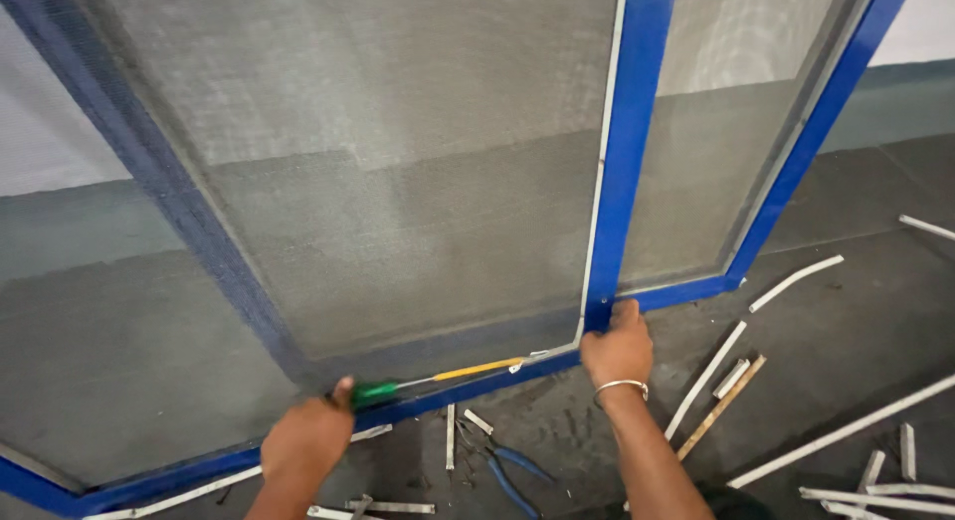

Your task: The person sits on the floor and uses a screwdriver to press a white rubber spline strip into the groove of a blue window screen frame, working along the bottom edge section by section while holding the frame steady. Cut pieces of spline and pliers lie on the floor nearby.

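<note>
A blue metal frame [629,152] with grey mesh panels [398,162] stands tilted in front of me on a dark floor. My left hand [308,440] grips a green-handled screwdriver [378,391]; its yellow-tinted shaft lies along the bottom rail, tip near a thin white strip at the mesh edge. My right hand [619,349], with a metal bangle on the wrist, clasps the foot of the frame's middle upright where it meets the bottom rail.
Blue-handled pliers [502,465] lie on the floor between my arms. Several white strips [796,278] and a wooden stick [721,406] are scattered on the floor to the right and below. A pale wall stands behind the frame.
</note>
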